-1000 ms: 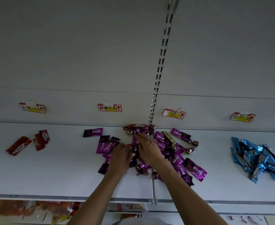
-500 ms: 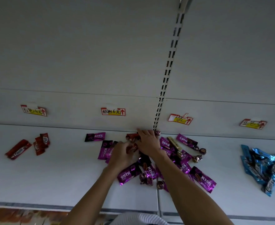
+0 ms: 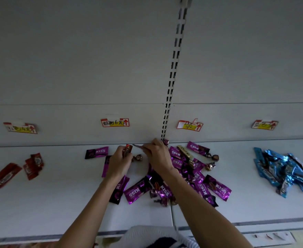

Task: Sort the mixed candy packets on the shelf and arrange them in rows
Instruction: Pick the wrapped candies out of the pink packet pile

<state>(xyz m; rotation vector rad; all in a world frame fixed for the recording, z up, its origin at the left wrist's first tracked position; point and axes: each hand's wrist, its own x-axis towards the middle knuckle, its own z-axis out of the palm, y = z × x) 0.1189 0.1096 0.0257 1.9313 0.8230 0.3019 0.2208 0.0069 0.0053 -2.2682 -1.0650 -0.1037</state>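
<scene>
A mixed heap of purple KISS packets (image 3: 197,178) and small brown wrapped sweets lies mid-shelf. My left hand (image 3: 119,163) grips a red packet (image 3: 127,150) upright at the back of the heap. My right hand (image 3: 158,156) pinches a thin packet (image 3: 138,146) close to the shelf's back wall. Between the hands lies a round brown sweet (image 3: 137,157). One purple packet (image 3: 97,152) lies apart on the left. Red packets (image 3: 33,165) sit at far left, and a blue heap (image 3: 283,170) at far right.
Handwritten price tags (image 3: 115,122) hang on the back wall above each group. A slotted upright rail (image 3: 171,83) runs up the wall behind the heap. The shelf's front edge (image 3: 254,223) runs along the bottom, with a bare stretch of white shelf (image 3: 61,190) at left.
Both hands have moved back toward the wall. The left hand has lifted a red packet out of the heap, and the right hand now pinches a thin packet beside it.
</scene>
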